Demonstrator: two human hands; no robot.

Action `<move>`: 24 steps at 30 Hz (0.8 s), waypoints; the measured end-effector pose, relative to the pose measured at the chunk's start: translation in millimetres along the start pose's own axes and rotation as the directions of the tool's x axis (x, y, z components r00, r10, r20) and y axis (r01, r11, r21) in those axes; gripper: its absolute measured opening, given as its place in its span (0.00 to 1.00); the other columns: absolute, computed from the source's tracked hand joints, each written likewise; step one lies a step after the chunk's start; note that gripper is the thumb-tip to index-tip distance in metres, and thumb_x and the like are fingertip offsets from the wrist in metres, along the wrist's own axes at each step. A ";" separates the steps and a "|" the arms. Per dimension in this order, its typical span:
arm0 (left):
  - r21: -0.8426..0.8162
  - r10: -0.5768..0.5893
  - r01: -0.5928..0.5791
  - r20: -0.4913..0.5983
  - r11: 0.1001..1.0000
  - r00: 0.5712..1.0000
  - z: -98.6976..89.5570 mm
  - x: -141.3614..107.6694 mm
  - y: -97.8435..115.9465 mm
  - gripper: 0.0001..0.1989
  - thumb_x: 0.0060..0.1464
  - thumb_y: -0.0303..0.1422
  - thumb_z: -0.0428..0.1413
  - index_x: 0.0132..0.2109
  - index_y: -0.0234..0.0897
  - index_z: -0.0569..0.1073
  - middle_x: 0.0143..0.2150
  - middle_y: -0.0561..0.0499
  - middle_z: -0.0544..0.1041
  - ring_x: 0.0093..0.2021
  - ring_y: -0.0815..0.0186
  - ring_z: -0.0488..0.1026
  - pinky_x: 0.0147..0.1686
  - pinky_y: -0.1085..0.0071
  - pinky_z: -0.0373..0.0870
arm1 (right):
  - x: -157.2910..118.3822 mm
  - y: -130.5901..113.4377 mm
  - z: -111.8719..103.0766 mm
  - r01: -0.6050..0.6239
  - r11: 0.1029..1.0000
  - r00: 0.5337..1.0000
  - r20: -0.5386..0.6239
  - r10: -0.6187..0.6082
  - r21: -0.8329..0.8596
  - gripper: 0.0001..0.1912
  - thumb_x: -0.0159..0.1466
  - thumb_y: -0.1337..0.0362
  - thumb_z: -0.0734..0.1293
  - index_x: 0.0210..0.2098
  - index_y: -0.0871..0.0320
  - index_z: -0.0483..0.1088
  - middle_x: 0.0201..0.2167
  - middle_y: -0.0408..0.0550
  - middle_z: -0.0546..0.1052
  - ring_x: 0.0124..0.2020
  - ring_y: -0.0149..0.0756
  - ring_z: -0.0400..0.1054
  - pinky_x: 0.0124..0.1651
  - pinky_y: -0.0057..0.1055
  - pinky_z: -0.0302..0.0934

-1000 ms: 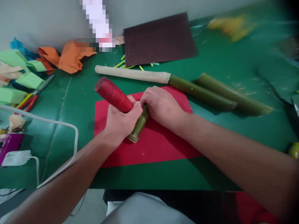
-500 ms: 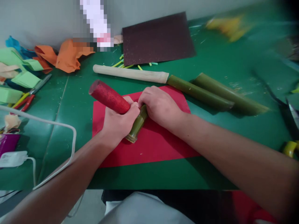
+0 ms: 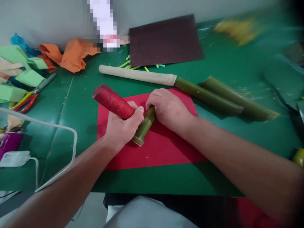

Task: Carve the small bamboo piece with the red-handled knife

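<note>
My left hand (image 3: pixel 123 126) is closed round the lower end of a red tube (image 3: pixel 111 100), which tilts up to the left. Beneath and beside that hand is a short green bamboo piece (image 3: pixel 145 127), slanting across a red sheet (image 3: pixel 163 152). My right hand (image 3: pixel 169 107) has its fingers curled over the bamboo's upper end, which they partly hide. The left thumb lies close to the bamboo; whether red tube and bamboo are joined cannot be made out.
Behind my hands lie a pale stick (image 3: pixel 137 74), green bamboo lengths (image 3: pixel 209 95) and a dark brown sheet (image 3: pixel 166 41). Scissors (image 3: pixel 29 98), orange paper (image 3: pixel 73 57) and green paper (image 3: pixel 30 78) sit at the left. A white cable (image 3: pixel 73 145) loops over my left forearm.
The whole view has shifted slightly, so things appear a little further right. My left thumb has drawn slightly away from the right fingers, and more of the bamboo shows. Both hands keep their grips.
</note>
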State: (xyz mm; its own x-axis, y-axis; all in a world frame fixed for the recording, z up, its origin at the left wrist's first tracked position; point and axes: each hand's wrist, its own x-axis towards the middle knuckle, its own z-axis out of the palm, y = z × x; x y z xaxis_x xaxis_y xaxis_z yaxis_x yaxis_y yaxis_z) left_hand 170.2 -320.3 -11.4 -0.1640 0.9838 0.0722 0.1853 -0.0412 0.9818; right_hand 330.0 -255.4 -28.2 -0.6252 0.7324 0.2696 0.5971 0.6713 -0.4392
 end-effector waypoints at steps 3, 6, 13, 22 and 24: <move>-0.049 0.000 -0.001 -0.017 0.999 1.000 -3.1 0.2 3.5 0.13 0.55 0.32 0.57 0.23 0.37 0.69 0.14 0.58 0.63 0.13 0.74 0.60 0.12 0.77 0.57 | -4.3 3.7 -3.0 0.018 1.000 1.000 -0.011 -0.018 0.025 0.15 0.60 0.75 0.54 0.31 0.58 0.70 0.34 0.51 0.73 0.38 0.38 0.63 0.43 0.34 0.59; -0.052 0.063 -0.064 -0.018 0.997 0.998 -4.2 0.8 4.5 0.13 0.56 0.34 0.58 0.24 0.36 0.69 0.17 0.57 0.65 0.15 0.75 0.62 0.15 0.77 0.61 | -8.4 6.6 -11.0 0.060 0.998 0.998 -0.019 -0.060 0.022 0.15 0.58 0.76 0.55 0.33 0.59 0.72 0.37 0.52 0.74 0.40 0.39 0.65 0.46 0.36 0.60; -0.101 -0.017 0.014 -0.038 0.995 0.999 -4.0 5.1 5.2 0.13 0.57 0.35 0.58 0.26 0.36 0.71 0.16 0.58 0.65 0.15 0.75 0.62 0.14 0.77 0.60 | -16.0 0.0 -35.1 0.212 0.977 0.960 0.190 -0.205 -0.016 0.16 0.57 0.70 0.63 0.42 0.57 0.77 0.46 0.53 0.75 0.48 0.46 0.67 0.52 0.43 0.61; 0.012 0.222 -0.223 -0.150 0.975 0.963 -17.3 9.2 2.6 0.14 0.60 0.38 0.57 0.27 0.38 0.72 0.19 0.56 0.68 0.17 0.73 0.64 0.18 0.74 0.64 | -12.3 -14.6 -37.6 0.113 0.979 0.970 0.232 -0.073 -0.167 0.11 0.58 0.61 0.70 0.40 0.57 0.75 0.39 0.51 0.78 0.42 0.44 0.69 0.44 0.38 0.61; 0.074 0.319 -0.311 -0.141 0.947 0.937 -18.1 12.9 -3.4 0.14 0.60 0.40 0.58 0.28 0.39 0.73 0.20 0.55 0.70 0.19 0.73 0.65 0.21 0.74 0.65 | -12.5 -18.4 -34.7 -0.018 0.982 0.982 0.180 0.053 -0.190 0.10 0.57 0.60 0.70 0.37 0.57 0.73 0.36 0.49 0.77 0.38 0.41 0.69 0.37 0.34 0.59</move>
State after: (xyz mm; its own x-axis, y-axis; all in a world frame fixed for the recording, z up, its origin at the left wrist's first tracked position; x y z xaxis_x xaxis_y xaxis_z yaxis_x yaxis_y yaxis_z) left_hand 149.9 -310.7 -10.6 -0.2309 0.8845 0.4055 0.2983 -0.3324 0.8947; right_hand 344.3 -272.9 6.2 -0.6727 0.7348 0.0872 0.6931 0.6670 -0.2733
